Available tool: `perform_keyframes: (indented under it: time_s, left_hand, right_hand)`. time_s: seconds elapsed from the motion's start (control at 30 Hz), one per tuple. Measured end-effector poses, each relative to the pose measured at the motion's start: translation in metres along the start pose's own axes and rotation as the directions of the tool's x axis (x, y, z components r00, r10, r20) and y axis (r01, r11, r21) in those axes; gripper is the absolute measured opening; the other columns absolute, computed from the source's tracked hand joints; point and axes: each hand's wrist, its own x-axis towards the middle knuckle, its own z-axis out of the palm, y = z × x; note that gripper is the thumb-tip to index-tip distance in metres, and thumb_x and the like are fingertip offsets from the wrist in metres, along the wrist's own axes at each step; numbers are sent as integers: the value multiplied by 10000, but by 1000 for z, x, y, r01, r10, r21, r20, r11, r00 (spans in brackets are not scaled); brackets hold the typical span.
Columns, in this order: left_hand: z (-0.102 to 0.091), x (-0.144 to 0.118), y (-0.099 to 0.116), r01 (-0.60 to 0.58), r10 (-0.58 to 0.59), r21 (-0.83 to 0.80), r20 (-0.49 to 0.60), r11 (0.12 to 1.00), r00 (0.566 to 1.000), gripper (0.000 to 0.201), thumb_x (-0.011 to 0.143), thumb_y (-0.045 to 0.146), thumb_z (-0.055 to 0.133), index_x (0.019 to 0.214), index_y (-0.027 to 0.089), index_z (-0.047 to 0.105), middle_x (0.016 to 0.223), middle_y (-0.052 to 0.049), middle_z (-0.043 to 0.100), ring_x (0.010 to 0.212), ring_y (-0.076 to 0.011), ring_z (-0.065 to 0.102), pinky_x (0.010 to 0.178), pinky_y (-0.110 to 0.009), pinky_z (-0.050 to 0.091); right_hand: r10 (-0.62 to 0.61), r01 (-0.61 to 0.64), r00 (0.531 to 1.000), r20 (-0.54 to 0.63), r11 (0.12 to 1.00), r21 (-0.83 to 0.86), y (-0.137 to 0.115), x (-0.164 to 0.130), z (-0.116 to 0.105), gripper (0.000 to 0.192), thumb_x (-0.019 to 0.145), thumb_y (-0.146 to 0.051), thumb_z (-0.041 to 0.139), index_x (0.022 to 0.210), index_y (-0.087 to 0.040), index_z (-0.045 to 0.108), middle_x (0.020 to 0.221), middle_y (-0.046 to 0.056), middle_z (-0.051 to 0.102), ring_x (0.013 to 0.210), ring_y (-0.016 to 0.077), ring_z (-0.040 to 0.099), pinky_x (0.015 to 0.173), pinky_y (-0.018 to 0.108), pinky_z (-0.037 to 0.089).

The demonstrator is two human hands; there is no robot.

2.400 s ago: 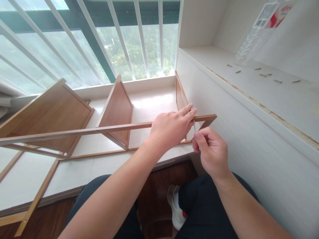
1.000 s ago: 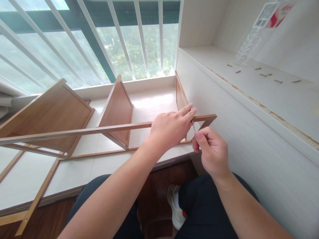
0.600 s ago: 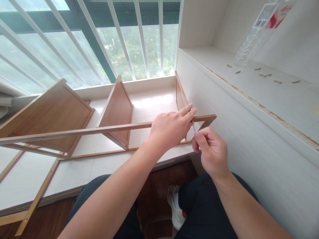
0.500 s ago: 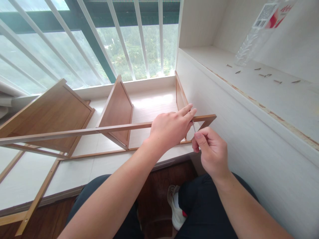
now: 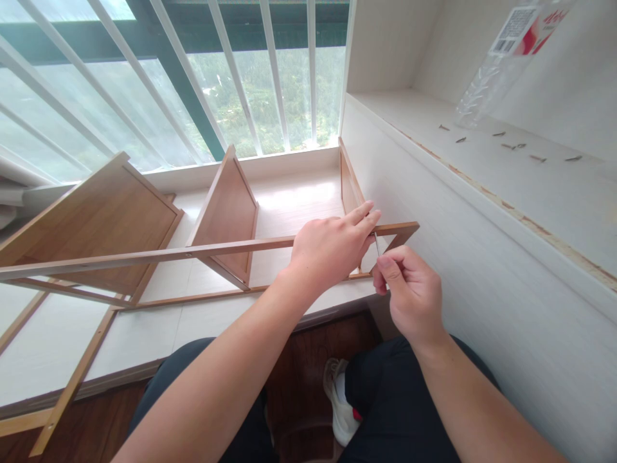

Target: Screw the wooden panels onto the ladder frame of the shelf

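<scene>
The front rail (image 5: 241, 246) of the wooden frame (image 5: 229, 215) passes directly under the left hand (image 5: 332, 247), near the rail's right end. The left hand lies across the rail, fingers extended and close together; its thumb and underside are out of sight, so whether it grips or only presses cannot be told. The right hand (image 5: 409, 292), just below and to the right, is closed, with a thin metal tool (image 5: 377, 245) pinched at the thumb. The exposed shaft slants up to the rail, just beside the left hand's fingers.

The frame rests on a white ledge (image 5: 299, 193) below a window (image 5: 308, 90) fitted with white bars (image 5: 276, 83). To the right, a white side wall (image 5: 482, 257) rises to a shelf (image 5: 409, 109); loose screws (image 5: 508, 146) lie there near a clear plastic bottle (image 5: 496, 77). Below the ledge is a dark wood floor (image 5: 313, 347).

The tool's tip is too small to make out, and its lower end is hidden inside the right hand. The frame's left end and the bottle's top are cut off by the picture edges
</scene>
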Motion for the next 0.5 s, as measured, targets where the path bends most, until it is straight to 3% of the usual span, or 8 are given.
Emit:
perform_keyframes:
  time_s: [0.5]
  left_hand:
    - [2, 0, 0, -8, 8, 20, -9, 1000, 1000, 485, 1040, 349, 361, 1513, 312, 461, 1606, -58, 428, 855, -203, 736, 625, -314, 505]
  right_hand:
    - [-8, 8, 1000, 26, 1000, 11, -1, 0, 1, 292, 1008, -400, 571, 774, -225, 576, 600, -35, 556, 560, 130, 509, 597, 282, 413]
